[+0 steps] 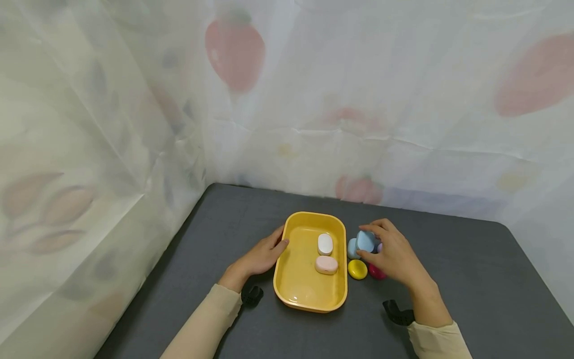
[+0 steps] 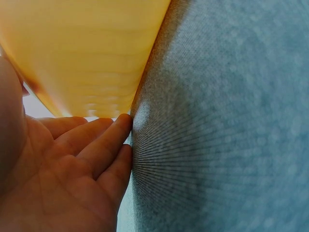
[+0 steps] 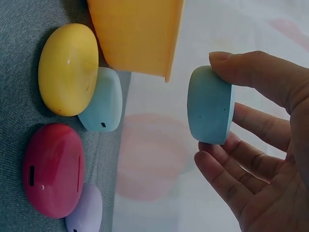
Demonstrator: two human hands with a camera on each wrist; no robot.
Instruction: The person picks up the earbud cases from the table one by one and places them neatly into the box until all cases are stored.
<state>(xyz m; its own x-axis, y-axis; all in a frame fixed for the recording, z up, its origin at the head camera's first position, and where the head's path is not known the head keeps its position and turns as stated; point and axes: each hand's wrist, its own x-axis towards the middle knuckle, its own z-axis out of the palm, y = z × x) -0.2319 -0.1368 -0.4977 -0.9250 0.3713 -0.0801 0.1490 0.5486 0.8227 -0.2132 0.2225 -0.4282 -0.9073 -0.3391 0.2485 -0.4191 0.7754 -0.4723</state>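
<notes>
Gripped the light-blue earbud charging case point(image 3: 210, 105) in the right hand point(image 1: 399, 254), between thumb and fingertips at opposite edges, likely for a light, easily released hold. Held that case above the table point(image 1: 471, 279), just beside the right wall of the yellow tray point(image 1: 298, 289). Clasped the tray's left side with the left hand point(image 1: 260, 257), thumb over the rim and fingers along the outer wall, presumably to prevent sliding. Worked with hands well apart, on either side of the tray's right wall. Had the white case point(image 1: 325, 244) and pink case point(image 1: 326, 265) lying inside, toward the right, perhaps as the side nearer the right hand. Had the glossy yellow case point(image 1: 357, 269), crimson case point(image 3: 54, 170), lilac case point(image 3: 87, 210) and second light-blue case point(image 3: 104, 99) clustered beside the tray, seemingly for short reach.

Saw the tray's contents only from the head camera. Made out dark port slots on the crimson and second light-blue cases only from the right wrist, along with more of the lilac case, mostly hidden from above. Saw the left fingers' full spread only from the left wrist.
</notes>
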